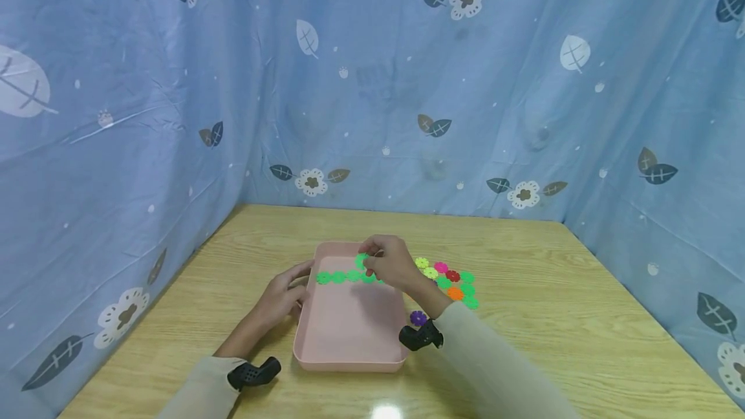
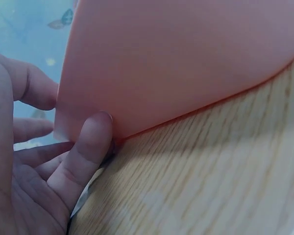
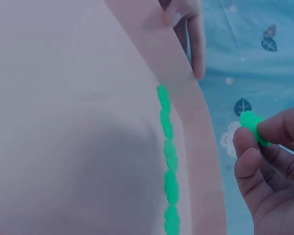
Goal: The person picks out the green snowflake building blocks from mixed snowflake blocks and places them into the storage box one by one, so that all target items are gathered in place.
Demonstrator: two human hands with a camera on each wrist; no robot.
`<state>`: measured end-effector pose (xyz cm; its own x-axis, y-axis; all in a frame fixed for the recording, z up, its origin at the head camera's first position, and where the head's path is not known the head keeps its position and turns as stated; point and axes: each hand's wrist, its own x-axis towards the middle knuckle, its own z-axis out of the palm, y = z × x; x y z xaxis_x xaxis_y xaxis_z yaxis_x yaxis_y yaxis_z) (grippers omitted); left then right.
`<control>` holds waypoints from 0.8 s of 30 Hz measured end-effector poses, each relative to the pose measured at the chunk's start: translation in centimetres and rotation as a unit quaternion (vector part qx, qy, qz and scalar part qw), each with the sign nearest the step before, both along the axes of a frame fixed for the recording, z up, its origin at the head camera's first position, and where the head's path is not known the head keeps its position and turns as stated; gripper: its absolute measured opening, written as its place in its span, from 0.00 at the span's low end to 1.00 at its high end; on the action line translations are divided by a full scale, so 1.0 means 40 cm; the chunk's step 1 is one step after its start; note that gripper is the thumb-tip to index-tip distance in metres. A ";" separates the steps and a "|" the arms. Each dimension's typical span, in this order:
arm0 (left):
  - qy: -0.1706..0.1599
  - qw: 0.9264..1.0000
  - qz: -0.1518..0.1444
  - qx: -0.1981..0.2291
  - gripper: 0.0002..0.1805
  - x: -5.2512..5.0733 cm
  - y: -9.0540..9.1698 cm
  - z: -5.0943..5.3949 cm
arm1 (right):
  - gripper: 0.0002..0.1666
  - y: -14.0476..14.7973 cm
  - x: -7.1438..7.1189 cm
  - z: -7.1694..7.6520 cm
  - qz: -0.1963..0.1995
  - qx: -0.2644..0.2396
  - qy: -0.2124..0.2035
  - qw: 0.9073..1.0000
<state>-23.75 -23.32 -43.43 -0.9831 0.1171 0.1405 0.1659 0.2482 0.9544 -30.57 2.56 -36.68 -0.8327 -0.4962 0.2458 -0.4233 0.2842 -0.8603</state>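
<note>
A pink tray [image 1: 355, 335] stands on the table. My left hand [image 1: 283, 291] is at its left wall; in the left wrist view the thumb [image 2: 90, 142] lies against the outer wall, with fingertips at the rim. My right hand [image 1: 391, 262] pinches a green flower-shaped plastic disc [image 3: 251, 122] between thumb and fingers, held above the tray. Below it, a row of several green discs [image 1: 339, 277] runs across the tray floor from the left wall. The hand partly hides the row's right end in the head view.
Right of the tray, several loose flower discs lie on the table: yellow [image 1: 421, 263], pink [image 1: 441, 268], dark red [image 1: 453, 276], orange [image 1: 455, 293], green [image 1: 467, 290] and purple [image 1: 418, 318]. A blue patterned curtain [image 1: 384, 83] surrounds the wooden table [image 1: 524, 315].
</note>
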 end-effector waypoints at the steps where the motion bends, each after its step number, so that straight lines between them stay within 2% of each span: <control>1: 0.001 1.000 -0.002 0.002 0.38 0.000 -0.001 0.000 | 0.11 -0.007 -0.002 -0.004 0.001 -0.004 -0.002 1.000; 5: 0.001 1.000 -0.014 0.007 0.38 0.001 -0.002 0.001 | 0.11 -0.032 -0.006 -0.015 0.002 -0.014 -0.011 1.000; 9: 0.001 1.000 -0.008 0.004 0.38 -0.002 -0.003 0.002 | 0.09 -0.053 -0.009 -0.020 -0.008 -0.019 -0.012 1.000; 14: -0.002 1.000 0.002 0.006 0.38 -0.001 0.003 0.003 | 0.07 -0.073 -0.010 -0.030 -0.037 0.018 0.014 0.999; 16: -0.004 1.000 0.003 0.009 0.38 0.001 0.004 0.002 | 0.07 -0.081 -0.007 -0.033 -0.032 0.019 0.011 0.999; 21: -0.002 1.000 -0.004 0.008 0.38 0.002 0.003 0.004 | 0.09 -0.103 0.003 -0.033 -0.010 -0.023 -0.035 0.999; 24: -0.001 1.000 -0.009 0.008 0.38 0.002 0.001 0.007 | 0.09 -0.118 0.004 -0.035 -0.013 -0.030 -0.042 0.999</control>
<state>-23.68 -23.28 -43.13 -0.9812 0.1324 0.1405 0.1682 0.2292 0.9587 -30.40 -2.17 -38.06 -0.8640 -0.4605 0.2034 -0.3425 0.2416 -0.9079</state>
